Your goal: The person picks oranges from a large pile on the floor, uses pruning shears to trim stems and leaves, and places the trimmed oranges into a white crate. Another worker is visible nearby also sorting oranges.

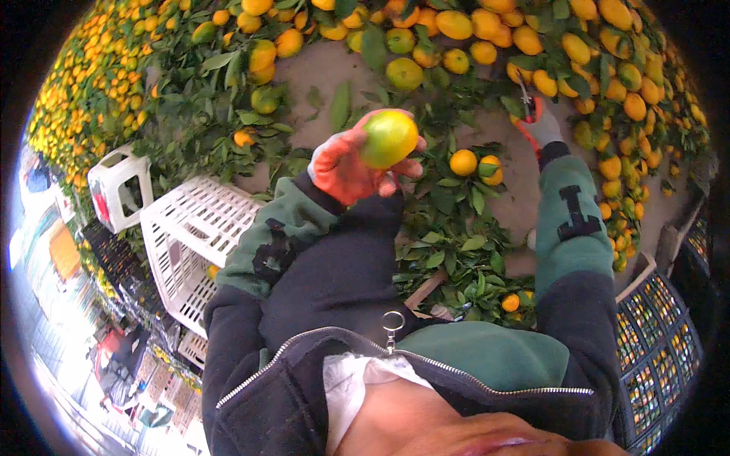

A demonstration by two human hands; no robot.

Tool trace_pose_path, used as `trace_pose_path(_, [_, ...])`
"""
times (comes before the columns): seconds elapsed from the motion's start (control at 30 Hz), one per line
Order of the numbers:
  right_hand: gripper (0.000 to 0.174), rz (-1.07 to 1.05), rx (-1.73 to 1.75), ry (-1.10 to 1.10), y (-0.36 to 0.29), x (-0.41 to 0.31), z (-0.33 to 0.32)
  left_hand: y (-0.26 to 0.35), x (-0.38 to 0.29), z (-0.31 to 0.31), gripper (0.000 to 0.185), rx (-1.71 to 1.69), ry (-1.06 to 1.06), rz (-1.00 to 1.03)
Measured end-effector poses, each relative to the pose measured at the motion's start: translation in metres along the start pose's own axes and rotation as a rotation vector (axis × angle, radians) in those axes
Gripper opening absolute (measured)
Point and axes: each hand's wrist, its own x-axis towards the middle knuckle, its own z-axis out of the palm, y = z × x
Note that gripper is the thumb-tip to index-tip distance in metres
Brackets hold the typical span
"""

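Note:
My left hand (348, 168), in an orange and grey work glove, holds up a yellow-green citrus fruit (390, 139) in front of my body. Farther out on the right, my right hand (542, 122) wears a similar glove and grips a pair of small snips (526, 97). The metal blades point away from me, by the near edge of a citrus pile (485, 25). Between the two hands, an orange fruit (463, 162) lies on the floor among cut leaves (439, 251).
A white slatted plastic crate (199, 211) lies tipped at my left, with a white plastic stool (121, 188) beyond it. More fruit (97, 108) covers the far left. At lower right stands a dark mesh crate (656, 353) with fruit showing through. People appear at lower left.

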Motion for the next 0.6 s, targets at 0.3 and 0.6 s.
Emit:
trace_pose_path(0.3, [0.058, 0.006, 0.967, -0.141, -0.051, -0.042, 0.053, -0.021, 0.015, -0.041, 0.034, 0.352, 0.396, 0.063])
trace_pose_path(0.6, [0.061, -0.009, 0.795, -0.098, -0.096, -0.068, 0.066, -0.033, 0.017, -0.076, 0.023, 0.374, 0.552, 0.001])
